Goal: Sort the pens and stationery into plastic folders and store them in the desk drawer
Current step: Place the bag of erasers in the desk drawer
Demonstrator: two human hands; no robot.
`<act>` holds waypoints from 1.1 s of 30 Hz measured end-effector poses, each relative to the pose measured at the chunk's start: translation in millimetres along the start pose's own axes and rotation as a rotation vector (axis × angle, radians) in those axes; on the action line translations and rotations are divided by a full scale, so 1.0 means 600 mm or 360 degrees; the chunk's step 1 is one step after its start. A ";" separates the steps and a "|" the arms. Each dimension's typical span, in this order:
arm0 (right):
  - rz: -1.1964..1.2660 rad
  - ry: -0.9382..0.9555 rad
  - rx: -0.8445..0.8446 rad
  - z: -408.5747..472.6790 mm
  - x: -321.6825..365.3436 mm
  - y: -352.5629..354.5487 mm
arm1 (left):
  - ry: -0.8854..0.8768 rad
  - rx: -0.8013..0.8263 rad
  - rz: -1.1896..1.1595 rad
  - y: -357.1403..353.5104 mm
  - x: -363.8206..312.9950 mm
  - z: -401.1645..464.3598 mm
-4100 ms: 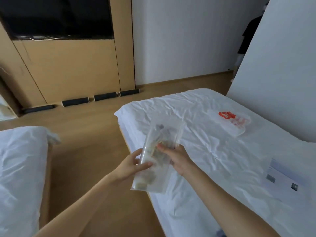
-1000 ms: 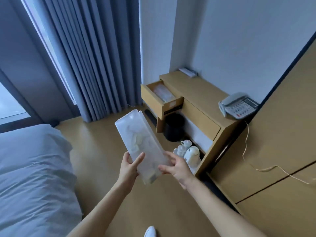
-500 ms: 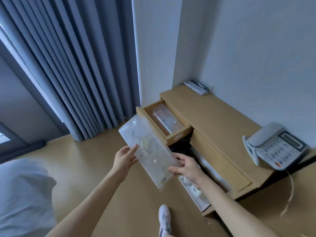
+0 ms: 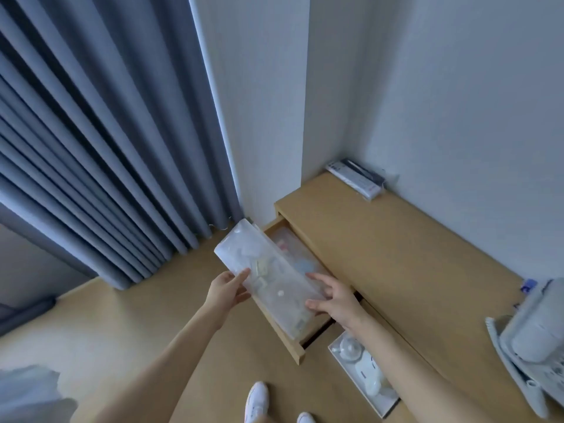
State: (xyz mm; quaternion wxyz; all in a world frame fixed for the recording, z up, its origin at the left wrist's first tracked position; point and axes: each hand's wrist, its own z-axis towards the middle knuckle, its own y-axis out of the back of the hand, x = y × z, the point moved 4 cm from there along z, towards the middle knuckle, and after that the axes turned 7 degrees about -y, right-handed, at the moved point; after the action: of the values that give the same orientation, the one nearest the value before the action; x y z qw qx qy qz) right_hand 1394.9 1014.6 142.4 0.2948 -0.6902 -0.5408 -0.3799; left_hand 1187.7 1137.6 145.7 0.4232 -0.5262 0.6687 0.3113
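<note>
A clear plastic folder with small stationery inside hangs over the open desk drawer. My left hand grips its left long edge, thumb on top. My right hand holds its right edge near the lower end, fingers curled round it. Inside the drawer lies another clear folder with coloured items, partly hidden by the one I hold. The drawer sticks out from the wooden desk toward me.
A grey curtain hangs at the left. On the desk lie a wrapped remote at the back and a telephone at the right. A white tray with cups sits below the desk. My white shoes stand on the wooden floor.
I turned from the bed to the desk corner and came closer. The folder, held in both hands throughout, has moved forward and down over the open drawer.
</note>
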 end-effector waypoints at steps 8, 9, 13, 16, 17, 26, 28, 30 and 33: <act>-0.0011 -0.0138 -0.0338 0.073 0.015 0.042 | -0.0065 0.0312 0.0423 -0.036 -0.033 0.171; -0.0014 -0.0165 -0.0371 0.076 0.015 0.046 | -0.0055 0.0330 0.0430 -0.036 -0.037 0.190; -0.0043 -0.0279 -0.0417 0.083 0.012 0.050 | -0.0081 0.0439 0.0678 -0.030 -0.047 0.261; -0.0082 -0.0373 -0.0415 0.085 -0.001 0.053 | -0.0394 0.0582 0.1187 -0.046 -0.064 0.283; -0.0119 -0.0406 -0.0394 0.083 -0.005 0.052 | -0.0484 0.0637 0.1291 -0.052 -0.069 0.287; -0.0416 -0.0520 -0.0253 0.093 -0.018 0.035 | -0.0569 0.0928 0.1817 -0.049 -0.065 0.325; -0.0495 -0.0544 -0.0197 0.099 -0.015 0.031 | -0.0573 0.0926 0.1852 -0.050 -0.065 0.331; -0.0600 -0.0582 -0.0163 0.102 -0.010 0.026 | -0.0593 0.0908 0.1932 -0.053 -0.064 0.337; -0.0838 -0.0606 -0.0180 0.104 -0.009 0.016 | -0.0613 0.0892 0.1998 -0.057 -0.065 0.345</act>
State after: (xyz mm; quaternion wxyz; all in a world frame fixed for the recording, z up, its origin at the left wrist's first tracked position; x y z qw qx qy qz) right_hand 1416.2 1060.8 104.2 0.0414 -0.6005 -0.7241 -0.3366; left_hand 1273.7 1324.3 89.0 0.3940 0.1509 0.8136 0.4000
